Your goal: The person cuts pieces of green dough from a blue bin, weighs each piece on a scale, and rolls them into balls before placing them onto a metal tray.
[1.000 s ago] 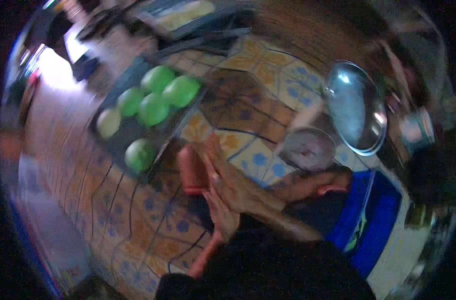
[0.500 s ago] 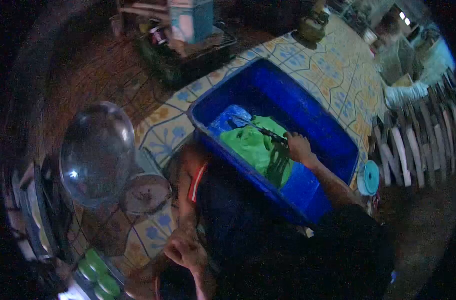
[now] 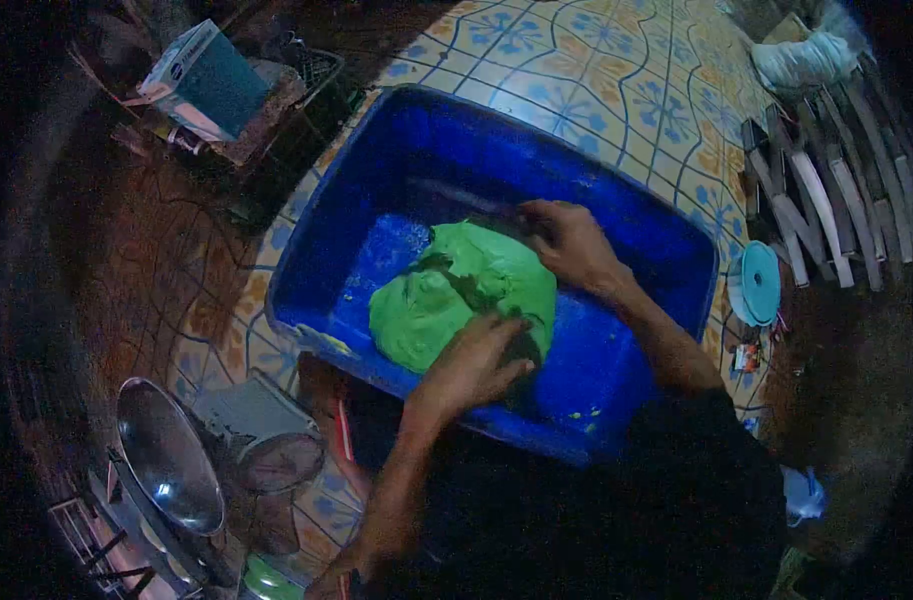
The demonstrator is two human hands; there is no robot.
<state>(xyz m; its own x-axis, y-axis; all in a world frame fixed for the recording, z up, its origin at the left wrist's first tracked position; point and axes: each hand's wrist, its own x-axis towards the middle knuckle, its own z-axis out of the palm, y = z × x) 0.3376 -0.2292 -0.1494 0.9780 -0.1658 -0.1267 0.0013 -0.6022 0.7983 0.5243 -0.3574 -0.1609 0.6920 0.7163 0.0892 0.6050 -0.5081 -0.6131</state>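
The blue tub (image 3: 314,240) is enclosing your fingers; a metal bowl (image 3: 161,450) is lying well left of them, a turquoise container (image 3: 756,285) to their right. Your left hand (image 3: 468,362) is resting, fingers parted, on green dough (image 3: 416,320); your right hand (image 3: 574,245) is gripping what seems a knife (image 3: 461,198), blade blurred, handle hidden.

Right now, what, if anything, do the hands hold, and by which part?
The right hand seems to hold a blurred knife by its handle end; the left hand touches green dough, its grip unclear.
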